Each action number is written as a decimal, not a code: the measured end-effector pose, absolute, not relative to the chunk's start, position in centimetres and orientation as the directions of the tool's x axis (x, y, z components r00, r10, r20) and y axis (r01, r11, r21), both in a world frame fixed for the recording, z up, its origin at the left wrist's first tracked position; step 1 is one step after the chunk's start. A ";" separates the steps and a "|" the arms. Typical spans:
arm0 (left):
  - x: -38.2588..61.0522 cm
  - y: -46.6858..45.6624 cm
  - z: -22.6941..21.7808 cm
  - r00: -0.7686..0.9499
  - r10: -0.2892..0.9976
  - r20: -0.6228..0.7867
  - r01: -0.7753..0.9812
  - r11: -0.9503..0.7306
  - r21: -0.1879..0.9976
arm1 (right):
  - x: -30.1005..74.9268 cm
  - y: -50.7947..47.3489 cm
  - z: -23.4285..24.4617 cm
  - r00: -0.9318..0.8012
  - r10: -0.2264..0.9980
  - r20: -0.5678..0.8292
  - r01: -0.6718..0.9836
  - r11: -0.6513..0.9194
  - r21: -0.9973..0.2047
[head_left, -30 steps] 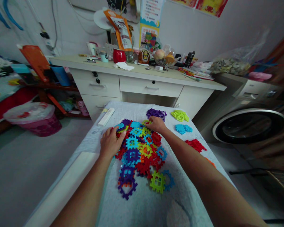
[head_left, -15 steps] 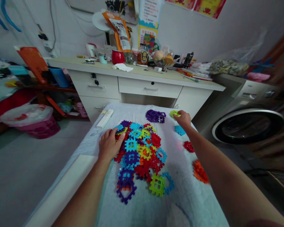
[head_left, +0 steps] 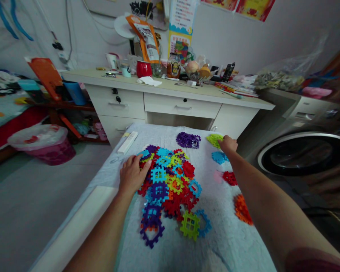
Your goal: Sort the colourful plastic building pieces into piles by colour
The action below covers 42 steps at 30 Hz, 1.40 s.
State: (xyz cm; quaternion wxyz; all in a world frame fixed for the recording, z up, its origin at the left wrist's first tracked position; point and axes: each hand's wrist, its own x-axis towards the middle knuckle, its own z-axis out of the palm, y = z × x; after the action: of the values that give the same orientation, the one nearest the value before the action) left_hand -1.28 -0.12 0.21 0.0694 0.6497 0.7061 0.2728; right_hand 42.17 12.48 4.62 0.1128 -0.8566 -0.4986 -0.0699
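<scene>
My left hand [head_left: 133,174] lies over the left edge of a mixed pile of interlocking plastic building pieces [head_left: 174,183], fingers and thumb apart, pressing on nothing that it grips. At the far right of the cloth, my right hand [head_left: 229,145] has its fingers drawn together at the edge of a small heap of yellow-green building pieces [head_left: 214,140]; its fingertips are partly hidden. Near it lie sorted heaps: purple pieces [head_left: 188,139] to the left, blue pieces [head_left: 219,157], red pieces [head_left: 229,178] and orange pieces [head_left: 242,209] nearer to me.
A pale cloth [head_left: 170,249] covers the table. On its left are a narrow white box [head_left: 127,142] and a long white strip [head_left: 82,223]. Behind stands a cluttered desk [head_left: 170,88]; a washing machine [head_left: 297,132] is at right, a pink bin [head_left: 45,145] at left.
My right hand has shifted slightly right, and more of the yellow-green heap shows beside its fingertips. My left hand stays on the pile. The view has shifted slightly.
</scene>
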 end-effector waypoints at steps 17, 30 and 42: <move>-1.4 -0.2 0.2 -0.137 0.959 0.246 0.890 0.011 0.455 | 40.6 10.4 6.9 0.423 0.832 0.359 0.869 -0.260 -0.421; -1.4 -0.2 0.2 -0.141 0.954 0.264 0.871 -0.007 0.492 | 27.0 6.7 4.9 -0.319 0.936 0.146 0.838 0.351 -0.419; -1.4 -0.2 0.3 -0.144 0.953 0.265 0.872 -0.005 0.490 | 24.5 8.1 3.6 -0.306 0.952 0.014 0.907 0.296 -0.300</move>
State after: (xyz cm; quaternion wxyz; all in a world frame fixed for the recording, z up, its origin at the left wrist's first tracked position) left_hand -1.37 -0.21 0.29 0.0725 0.6504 0.7016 0.2821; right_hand 24.47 8.11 3.58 0.0948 -0.5812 -0.7994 0.1188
